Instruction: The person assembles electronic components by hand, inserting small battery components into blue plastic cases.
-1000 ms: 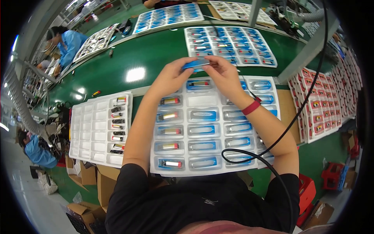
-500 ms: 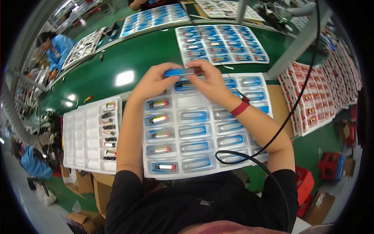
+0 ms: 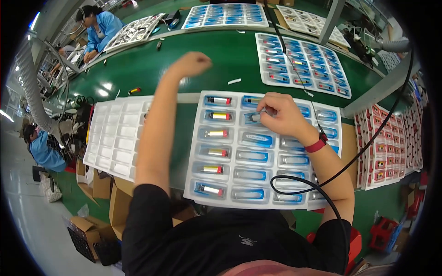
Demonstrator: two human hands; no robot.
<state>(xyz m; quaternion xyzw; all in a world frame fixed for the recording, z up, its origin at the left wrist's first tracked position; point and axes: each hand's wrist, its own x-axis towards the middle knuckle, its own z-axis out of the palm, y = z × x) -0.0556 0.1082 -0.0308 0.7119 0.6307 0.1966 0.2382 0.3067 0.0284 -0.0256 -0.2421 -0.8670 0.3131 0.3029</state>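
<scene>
Fingertips [image 3: 261,115] of our right hand [image 3: 283,115] pinch a small blue-wrapped cylindrical cell [image 3: 254,117] and press it into a pocket in the second row of the white blister tray [image 3: 258,202] in front of us, near its far edge. Our left hand [image 3: 191,63] is lifted above the green table [image 3: 221,55], curled into a loose fist; we cannot tell whether it holds anything. We judge the step in hand to be seating this cell in its pocket. Beside it, the left column carries cells with red and yellow ends [image 3: 216,133], and the middle pockets hold blue ones [image 3: 257,139]. Next we would need the cell laid flat and lengthwise, then a clean release. An emptier white tray [image 3: 115,138] lies to our left.
</scene>
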